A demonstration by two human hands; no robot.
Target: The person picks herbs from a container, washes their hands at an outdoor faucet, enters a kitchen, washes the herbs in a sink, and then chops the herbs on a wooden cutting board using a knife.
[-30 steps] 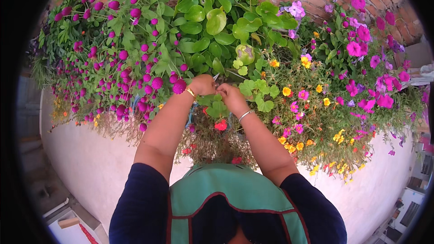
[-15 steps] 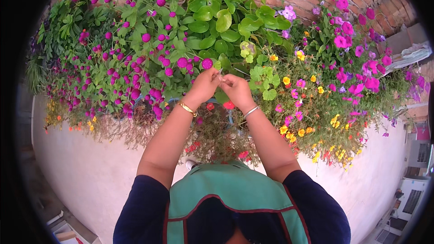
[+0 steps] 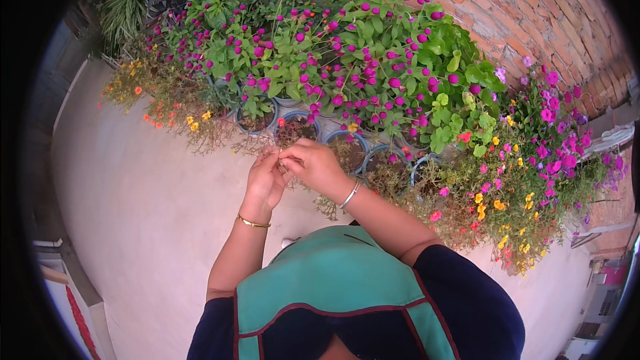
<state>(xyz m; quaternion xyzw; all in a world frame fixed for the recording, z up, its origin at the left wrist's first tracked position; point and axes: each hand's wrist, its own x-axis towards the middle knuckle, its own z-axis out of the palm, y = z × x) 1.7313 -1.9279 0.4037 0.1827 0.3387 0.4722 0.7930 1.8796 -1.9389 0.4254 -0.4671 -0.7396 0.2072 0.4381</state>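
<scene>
My left hand [image 3: 266, 180], with a gold bracelet at its wrist, is raised with its fingers drawn together. Its fingertips meet those of my right hand [image 3: 315, 164], which wears a silver bangle and pinches from the right. Whatever lies between the fingertips is too small to name. Both hands are over the near edge of a row of flower pots. Right behind them stands a blue-rimmed pot [image 3: 298, 120] with a small red flower. Beyond it grow leafy plants with round magenta flower heads [image 3: 337, 100].
A brick wall [image 3: 533, 20] rises behind the plants. Yellow flowers [image 3: 481, 208] and pink petunias [image 3: 548, 115] spread at the right. Pale concrete floor [image 3: 147, 207] lies at the left. A spiky grass-like plant [image 3: 125, 12] stands at the far left. I wear a green apron [image 3: 333, 273].
Both hands have come back from among the magenta flowers, down and to the left, still together at the fingertips. The view has turned left, so more of the left-hand plants and pots shows.
</scene>
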